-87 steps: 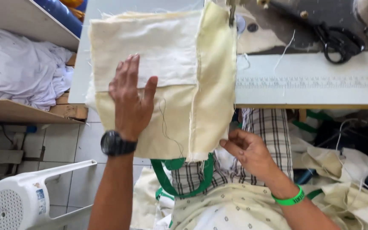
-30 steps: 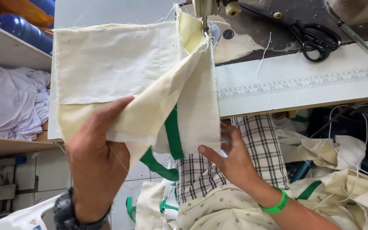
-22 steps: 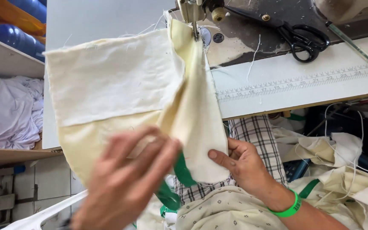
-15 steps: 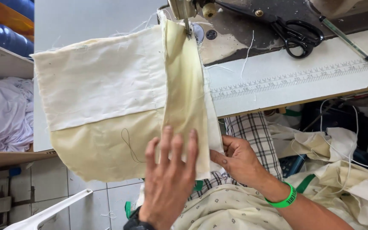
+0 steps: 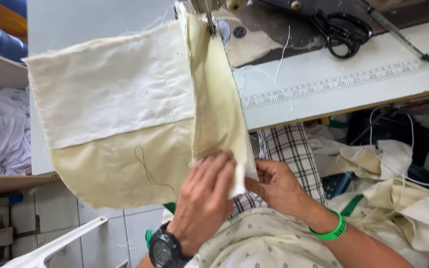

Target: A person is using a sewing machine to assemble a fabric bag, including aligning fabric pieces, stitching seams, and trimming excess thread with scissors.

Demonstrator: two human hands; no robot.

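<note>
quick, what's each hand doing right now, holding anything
Left hand: fingers closed on the lower edge of the folded cream fabric.
Right hand: pinching the same fabric edge from the other side.

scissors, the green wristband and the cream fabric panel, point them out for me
scissors (image 5: 342, 31): head view, on the black handle loops
green wristband (image 5: 329, 232): head view, on the band at the right wrist
cream fabric panel (image 5: 120, 168): head view, on its lower yellowish half

Bare worktop (image 5: 353, 92) lies open right of the folded cloth (image 5: 125, 119), bounded behind by scissors (image 5: 343, 32) and a pencil (image 5: 398, 34).
</note>
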